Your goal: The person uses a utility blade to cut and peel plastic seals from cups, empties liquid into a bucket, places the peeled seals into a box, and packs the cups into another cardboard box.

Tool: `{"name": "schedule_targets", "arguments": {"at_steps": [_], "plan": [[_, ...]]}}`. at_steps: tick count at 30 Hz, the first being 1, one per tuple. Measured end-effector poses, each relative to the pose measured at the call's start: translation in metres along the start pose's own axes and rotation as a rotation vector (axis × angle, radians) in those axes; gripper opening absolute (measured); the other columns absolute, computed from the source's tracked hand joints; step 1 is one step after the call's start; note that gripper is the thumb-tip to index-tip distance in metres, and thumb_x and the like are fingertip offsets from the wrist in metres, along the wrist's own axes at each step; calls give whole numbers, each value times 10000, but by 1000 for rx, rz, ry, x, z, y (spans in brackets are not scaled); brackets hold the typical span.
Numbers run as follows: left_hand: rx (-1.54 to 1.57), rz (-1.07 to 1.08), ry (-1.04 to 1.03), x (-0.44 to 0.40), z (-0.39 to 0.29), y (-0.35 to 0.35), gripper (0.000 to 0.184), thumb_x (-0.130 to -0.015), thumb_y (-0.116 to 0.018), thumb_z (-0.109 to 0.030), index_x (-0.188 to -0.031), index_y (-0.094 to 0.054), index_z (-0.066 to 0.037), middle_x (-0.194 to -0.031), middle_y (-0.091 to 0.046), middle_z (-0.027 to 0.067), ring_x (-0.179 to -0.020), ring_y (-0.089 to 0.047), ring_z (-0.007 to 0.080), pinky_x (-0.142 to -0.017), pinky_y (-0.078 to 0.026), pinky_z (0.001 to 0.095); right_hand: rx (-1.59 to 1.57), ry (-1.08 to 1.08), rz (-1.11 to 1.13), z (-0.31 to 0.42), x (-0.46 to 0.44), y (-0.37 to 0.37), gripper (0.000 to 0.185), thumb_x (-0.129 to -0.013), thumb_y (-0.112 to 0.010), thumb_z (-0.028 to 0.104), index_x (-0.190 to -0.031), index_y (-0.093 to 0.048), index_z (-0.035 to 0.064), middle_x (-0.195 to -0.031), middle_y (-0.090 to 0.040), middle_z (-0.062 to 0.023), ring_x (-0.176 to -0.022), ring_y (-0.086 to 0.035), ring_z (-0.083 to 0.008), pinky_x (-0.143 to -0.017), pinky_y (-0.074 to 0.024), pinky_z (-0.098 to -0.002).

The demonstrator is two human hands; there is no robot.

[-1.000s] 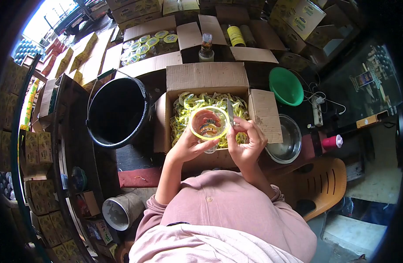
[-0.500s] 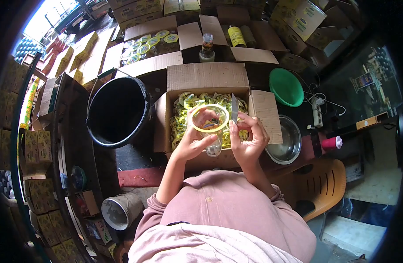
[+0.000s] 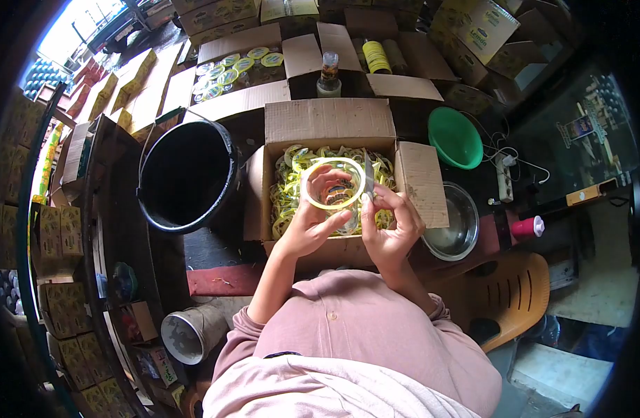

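The person's left hand (image 3: 304, 228) is grasping a clear cup (image 3: 332, 207) over the open carton (image 3: 328, 121), near the tabletop's (image 3: 214, 252) front edge. The right hand (image 3: 391, 230) is pinching a blade (image 3: 369, 174) beside the rim.

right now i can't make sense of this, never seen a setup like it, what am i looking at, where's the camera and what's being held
There is no machine here: these are a person's two bare hands. The camera is worn on the person's head, looking forward and down, so you also see their chest and sleeves.

The left hand holds a clear plastic cup with a yellow rim. The right hand holds a thin flat blade upright beside that rim.

Beyond the hands, an open cardboard box is filled with yellow-and-clear plastic pieces. On the dark table, a black bucket stands left of the box; a green bowl and a metal bowl are on the right.
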State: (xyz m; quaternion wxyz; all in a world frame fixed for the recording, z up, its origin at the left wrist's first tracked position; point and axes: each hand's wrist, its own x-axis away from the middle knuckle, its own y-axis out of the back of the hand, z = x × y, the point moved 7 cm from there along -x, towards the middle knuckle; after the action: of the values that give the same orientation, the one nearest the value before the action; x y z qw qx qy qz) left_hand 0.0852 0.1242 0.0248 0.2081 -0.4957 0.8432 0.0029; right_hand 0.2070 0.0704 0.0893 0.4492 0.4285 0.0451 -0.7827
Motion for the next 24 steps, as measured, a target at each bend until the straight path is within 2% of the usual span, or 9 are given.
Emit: {"name": "schedule_targets", "arguments": {"at_steps": [5, 11, 18, 21, 24], "plan": [[-71, -7, 8, 0, -3, 1, 665, -773, -644, -52, -1279, -212, -59, -1184, -413, 130, -1116, -407, 218, -941, -341, 346, 36, 29, 1, 0, 0, -1, 260, -693, -629, -39, -940, -620, 43, -710, -597, -64, -590, -585, -169, -557, -473, -273], [-334, 28, -55, 0, -9, 9, 666, -767, -653, -63, -1260, -209, -13, -1139, -454, 143, -1085, -455, 232, -945, -348, 346, 92, 43, 47, 0, -1, -3, 272, -695, -623, -38, -949, -622, 59, -728, -586, -64, -621, -582, -196, -574, -470, -291], [-441, 38, -12, 2, -11, 15, 723, -767, -655, -74, -1279, -152, 7, -1141, -462, 163, -1080, -469, 254, -949, -344, 347, 79, 56, 65, 1, -4, -7, 287, -687, -625, -41, -954, -619, 64, -721, -575, -61, -616, -574, -199, -570, -464, -298], [-432, 62, -17, 6, -10, 14, 737, -766, -651, -71, -1288, -137, 2, -1139, -466, 164, -1088, -464, 258, -954, -343, 348, 87, 53, 74, 1, -5, -9, 282, -681, -622, -52, -943, -621, 51, -719, -578, -67, -612, -581, -183, -564, -464, -285], [-465, 128, 13, 6, -15, 6, 736, -743, -660, -62, -1292, -173, -14, -1140, -468, 149, -1081, -466, 247, -957, -344, 351, -34, -1, 39, -5, -15, -7, 244, -658, -626, -60, -889, -636, 20, -651, -574, -60, -573, -570, -123, -544, -440, -225]]}}
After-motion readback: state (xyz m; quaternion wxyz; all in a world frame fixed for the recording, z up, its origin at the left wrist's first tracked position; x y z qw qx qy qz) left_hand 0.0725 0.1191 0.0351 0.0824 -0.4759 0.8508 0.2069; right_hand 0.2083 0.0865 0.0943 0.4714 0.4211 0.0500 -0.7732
